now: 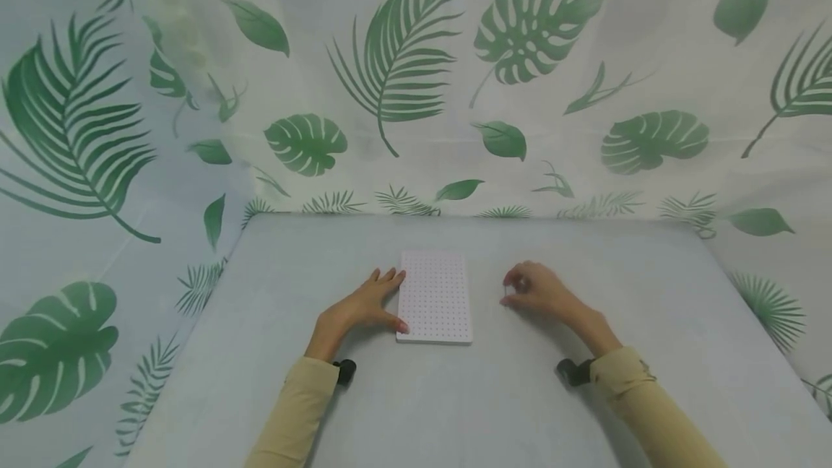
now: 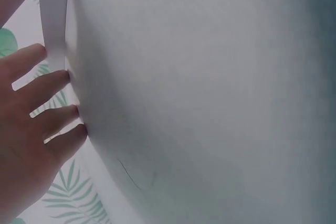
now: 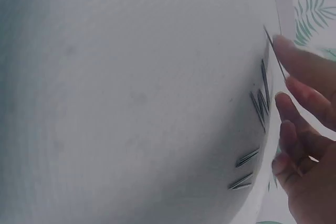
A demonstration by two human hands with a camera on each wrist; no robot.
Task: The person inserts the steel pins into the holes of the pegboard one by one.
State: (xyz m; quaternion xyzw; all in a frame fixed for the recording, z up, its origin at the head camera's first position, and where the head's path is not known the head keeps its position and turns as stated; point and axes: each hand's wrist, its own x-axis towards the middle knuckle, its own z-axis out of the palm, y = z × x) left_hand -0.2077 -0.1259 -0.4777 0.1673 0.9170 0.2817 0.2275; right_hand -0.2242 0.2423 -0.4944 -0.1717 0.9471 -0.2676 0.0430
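Observation:
A white board with a grid of small holes (image 1: pixel 434 298) lies flat on the table. My left hand (image 1: pixel 364 305) rests at its left side, fingers spread along the edge and thumb on the near left corner. In the left wrist view, fingertips of the left hand (image 2: pixel 37 103) touch down beside the board's side (image 2: pixel 54 19). Right of the board, my right hand (image 1: pixel 542 291) pinches a thin metal pin (image 3: pixel 269 38) between thumb and forefinger, above the table. Several similar loose pins (image 3: pixel 258 109) lie on the table below the right hand (image 3: pixel 310 129).
The pale grey table (image 1: pixel 416 410) extends around the board. A white curtain with green leaf prints (image 1: pixel 416 179) hangs along its back and sides. A dark hair-like strand (image 2: pixel 127 173) shows on the table. Black wrist cameras (image 1: pixel 575 373) sit at both cuffs.

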